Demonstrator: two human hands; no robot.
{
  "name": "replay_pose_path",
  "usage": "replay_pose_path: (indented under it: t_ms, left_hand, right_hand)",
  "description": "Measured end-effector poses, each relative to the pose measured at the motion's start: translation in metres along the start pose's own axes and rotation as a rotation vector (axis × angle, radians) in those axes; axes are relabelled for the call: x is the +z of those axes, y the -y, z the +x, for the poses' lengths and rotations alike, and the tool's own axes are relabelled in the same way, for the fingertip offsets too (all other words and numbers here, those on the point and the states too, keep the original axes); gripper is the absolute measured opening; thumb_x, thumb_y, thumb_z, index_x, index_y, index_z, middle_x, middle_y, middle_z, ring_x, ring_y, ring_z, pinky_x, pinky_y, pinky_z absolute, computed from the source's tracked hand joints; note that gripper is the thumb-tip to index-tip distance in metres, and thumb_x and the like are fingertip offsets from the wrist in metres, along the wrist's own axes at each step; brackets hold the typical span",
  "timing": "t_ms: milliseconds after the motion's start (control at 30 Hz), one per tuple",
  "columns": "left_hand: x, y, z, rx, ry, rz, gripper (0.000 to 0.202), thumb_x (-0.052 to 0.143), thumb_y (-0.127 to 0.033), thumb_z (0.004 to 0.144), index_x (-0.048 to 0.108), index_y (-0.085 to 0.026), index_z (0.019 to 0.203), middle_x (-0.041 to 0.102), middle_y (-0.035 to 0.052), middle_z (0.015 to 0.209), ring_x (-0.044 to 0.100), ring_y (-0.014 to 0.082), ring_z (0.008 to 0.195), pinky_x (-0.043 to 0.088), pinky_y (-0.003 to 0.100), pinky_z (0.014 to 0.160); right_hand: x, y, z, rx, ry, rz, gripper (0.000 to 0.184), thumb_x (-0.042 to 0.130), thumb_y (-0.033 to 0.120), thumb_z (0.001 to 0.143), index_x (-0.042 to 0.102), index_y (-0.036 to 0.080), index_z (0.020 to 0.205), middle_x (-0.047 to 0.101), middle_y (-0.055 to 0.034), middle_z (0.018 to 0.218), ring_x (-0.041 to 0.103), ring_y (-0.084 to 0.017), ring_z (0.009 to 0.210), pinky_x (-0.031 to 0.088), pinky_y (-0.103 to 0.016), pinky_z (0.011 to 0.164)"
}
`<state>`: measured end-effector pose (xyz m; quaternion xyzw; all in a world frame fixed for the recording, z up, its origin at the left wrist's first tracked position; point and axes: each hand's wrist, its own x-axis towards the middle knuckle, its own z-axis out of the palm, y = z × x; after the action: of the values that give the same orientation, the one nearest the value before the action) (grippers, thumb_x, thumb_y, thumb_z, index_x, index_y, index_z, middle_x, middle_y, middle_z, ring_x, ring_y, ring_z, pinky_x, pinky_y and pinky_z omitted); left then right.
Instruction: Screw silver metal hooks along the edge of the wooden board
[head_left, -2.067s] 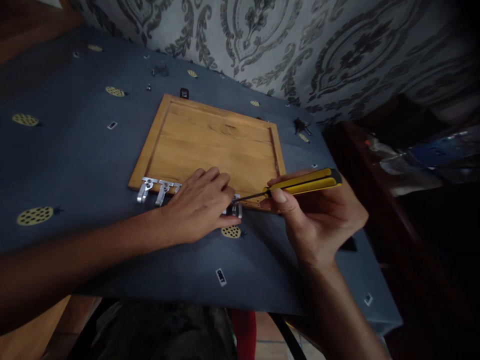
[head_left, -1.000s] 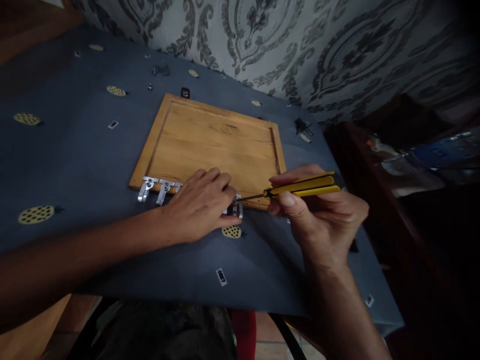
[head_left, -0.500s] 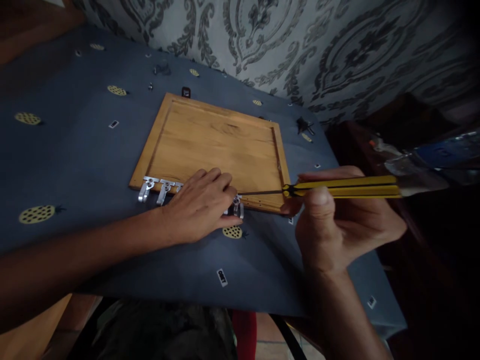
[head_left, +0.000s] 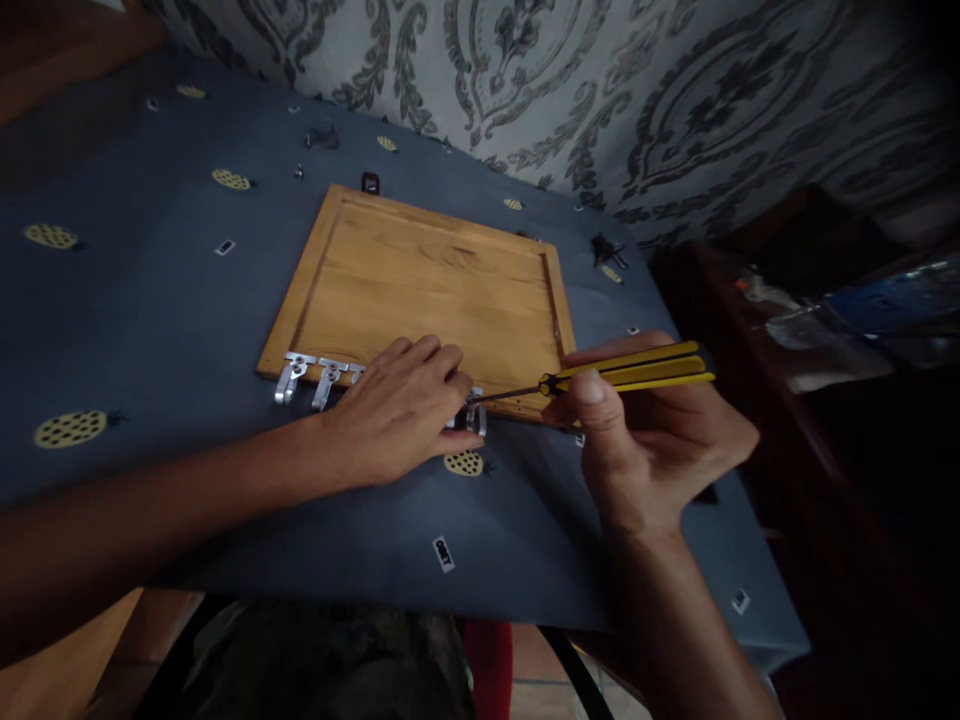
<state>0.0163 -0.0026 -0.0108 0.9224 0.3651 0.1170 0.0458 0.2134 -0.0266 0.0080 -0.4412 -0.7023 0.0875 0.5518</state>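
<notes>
A framed wooden panel (head_left: pixel 435 290) lies flat, with several silvery metal hooks (head_left: pixel 328 385) along its near edge. My left hand (head_left: pixel 409 405) is closed over that edge around a hook, thumb at the near side and knuckles on top. It covers the middle hooks, and its fingertips are hidden. In my right hand (head_left: pixel 645 450) is a screwdriver (head_left: pixel 637 367) with a yellow and black handle, gripped between thumb and fingers. Its thin shaft points left, and the tip is at the rightmost hook (head_left: pixel 476 415), beside my left fingers; whether it sits in a screw I cannot tell.
A dark blue cloth (head_left: pixel 150 330) with pineapple prints covers the table. Beyond the panel lie a small black piece (head_left: pixel 370 183), a tiny metal part (head_left: pixel 299 172) and a black object (head_left: pixel 606 250). A patterned wall (head_left: pixel 525 90) rises behind. Plastic-wrapped items (head_left: pixel 885 310) are at right.
My right hand has moved left with the screwdriver, whose handle end now tilts up a little more. The left hand and the panel stay nearly where they were.
</notes>
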Motion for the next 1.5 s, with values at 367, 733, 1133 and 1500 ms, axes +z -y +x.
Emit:
replay_pose_path:
  t_ms: [367, 733, 1133, 1500]
  left_hand:
    - [0.002, 0.000, 0.001, -0.005, -0.012, 0.007, 0.040, 0.073, -0.052, 0.092, 0.073, -0.012, 0.099, 0.067, 0.0110, 0.099, 0.059, 0.0274, 0.100, 0.044, 0.037, 0.082]
    - [0.000, 0.000, 0.001, -0.001, 0.015, -0.012, 0.040, 0.073, -0.050, 0.092, 0.072, -0.011, 0.101, 0.065, 0.0113, 0.101, 0.058, 0.0275, 0.100, 0.044, 0.037, 0.083]
    - [0.002, 0.001, 0.000, 0.017, -0.007, 0.001, 0.039, 0.072, -0.051, 0.093, 0.071, -0.013, 0.099, 0.066, 0.0100, 0.101, 0.058, 0.0268, 0.101, 0.045, 0.036, 0.083]
    - [0.002, 0.001, -0.001, 0.026, -0.015, 0.012, 0.042, 0.072, -0.052, 0.092, 0.071, -0.011, 0.099, 0.065, 0.0112, 0.099, 0.058, 0.0277, 0.099, 0.044, 0.037, 0.082]
  right_hand:
    - [-0.003, -0.005, -0.001, -0.083, 0.041, -0.075, 0.016, 0.076, 0.025, 0.090, 0.074, 0.028, 0.075, 0.075, -0.0010, 0.081, 0.064, -0.018, 0.066, 0.046, -0.034, 0.056]
    - [-0.006, -0.001, -0.001, 0.215, 0.203, 0.320, 0.021, 0.077, 0.043, 0.090, 0.078, 0.031, 0.107, 0.078, -0.0027, 0.100, 0.072, -0.018, 0.079, 0.057, -0.026, 0.052]
    - [-0.011, 0.000, 0.001, 0.084, 0.223, 0.209, 0.006, 0.079, 0.027, 0.089, 0.081, 0.029, 0.085, 0.081, 0.0000, 0.091, 0.072, -0.017, 0.066, 0.059, -0.034, 0.059]
    - [-0.001, -0.004, -0.004, 0.011, -0.015, -0.051, 0.011, 0.082, 0.037, 0.086, 0.078, 0.027, 0.081, 0.074, 0.0016, 0.071, 0.064, -0.014, 0.052, 0.051, -0.030, 0.047]
